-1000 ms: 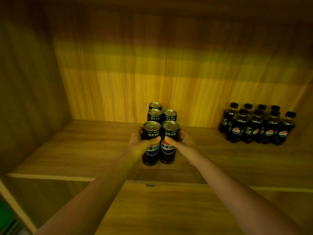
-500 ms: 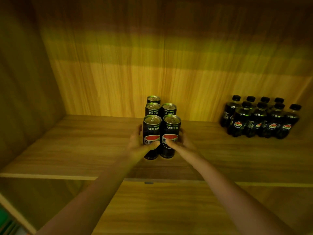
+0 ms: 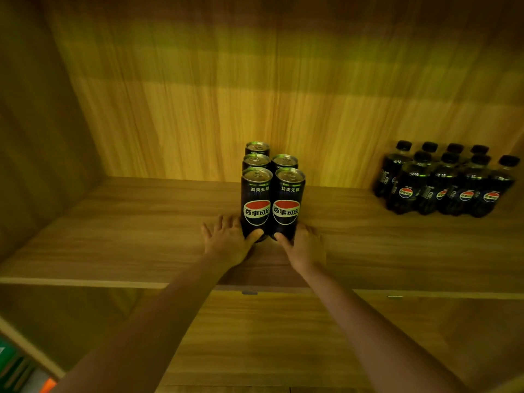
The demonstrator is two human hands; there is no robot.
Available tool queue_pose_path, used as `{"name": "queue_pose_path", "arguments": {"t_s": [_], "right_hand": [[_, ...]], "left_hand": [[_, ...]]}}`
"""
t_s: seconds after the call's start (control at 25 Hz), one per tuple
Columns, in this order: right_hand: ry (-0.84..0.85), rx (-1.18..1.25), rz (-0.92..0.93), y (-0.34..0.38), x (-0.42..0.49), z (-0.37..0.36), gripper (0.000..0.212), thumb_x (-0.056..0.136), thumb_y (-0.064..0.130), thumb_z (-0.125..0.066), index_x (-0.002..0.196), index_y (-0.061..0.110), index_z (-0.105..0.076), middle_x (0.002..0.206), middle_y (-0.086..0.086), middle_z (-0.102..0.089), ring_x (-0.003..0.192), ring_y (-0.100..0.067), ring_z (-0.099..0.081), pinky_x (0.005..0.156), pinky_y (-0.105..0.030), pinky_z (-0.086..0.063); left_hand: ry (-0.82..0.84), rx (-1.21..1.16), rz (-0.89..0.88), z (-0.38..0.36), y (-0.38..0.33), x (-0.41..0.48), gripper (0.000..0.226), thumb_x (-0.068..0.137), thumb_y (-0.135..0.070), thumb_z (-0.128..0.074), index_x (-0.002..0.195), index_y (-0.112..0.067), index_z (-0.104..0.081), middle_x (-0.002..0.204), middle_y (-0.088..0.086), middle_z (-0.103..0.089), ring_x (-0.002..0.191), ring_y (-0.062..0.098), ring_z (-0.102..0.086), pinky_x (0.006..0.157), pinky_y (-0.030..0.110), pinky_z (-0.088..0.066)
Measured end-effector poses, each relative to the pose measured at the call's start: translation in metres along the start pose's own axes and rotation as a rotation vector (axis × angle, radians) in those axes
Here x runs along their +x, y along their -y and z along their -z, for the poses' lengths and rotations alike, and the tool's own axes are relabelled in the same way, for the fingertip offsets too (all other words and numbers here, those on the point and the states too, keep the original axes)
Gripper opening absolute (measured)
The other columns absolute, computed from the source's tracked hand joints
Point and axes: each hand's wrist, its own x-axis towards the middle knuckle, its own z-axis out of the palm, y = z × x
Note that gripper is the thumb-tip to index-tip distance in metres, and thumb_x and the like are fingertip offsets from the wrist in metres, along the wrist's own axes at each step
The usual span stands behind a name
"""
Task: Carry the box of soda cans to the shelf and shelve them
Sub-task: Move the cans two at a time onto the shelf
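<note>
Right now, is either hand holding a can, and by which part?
Nothing is gripped. The left hand and right hand are open; only their thumbs touch the low fronts of the two front cans.

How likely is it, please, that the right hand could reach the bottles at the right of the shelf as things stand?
Probably yes: the right hand rests open against the front cans, gripping nothing, and only shelf board shows between it and the bottles.
</note>
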Motion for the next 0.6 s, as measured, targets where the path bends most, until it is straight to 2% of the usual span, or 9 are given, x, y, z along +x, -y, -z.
{"name": "queue_pose_path", "arguments": {"t_s": [0.48,0.6], "right_hand": [[0.048,0.025,0.024,-0.001,0.015,-0.002,0.053,0.084,0.042,-0.054,0.122,0.005,-0.048,0.128,-0.017,-0.054,0.123,-0.034,-0.043,0.102,-0.042,-0.034],[0.074,0.024,0.029,-0.002,0.015,0.0,0.063,0.083,0.047,-0.054,0.13,0.006,-0.042,0.134,-0.017,-0.05,0.127,-0.033,-0.04,0.105,-0.043,-0.032]], "left_hand": [[-0.016,0.048,-0.01,-0.005,0.002,0.012,0.077,0.087,-0.064,-0.015,0.148,-0.017,-0.006,0.158,0.007,-0.007,0.146,0.024,0.004,0.112,0.057,0.012],[-0.031,0.033,0.0,-0.001,0.001,0.008,0.082,0.085,-0.066,-0.017,0.148,-0.016,-0.001,0.158,0.008,-0.005,0.146,0.024,0.004,0.112,0.057,0.012]]}}
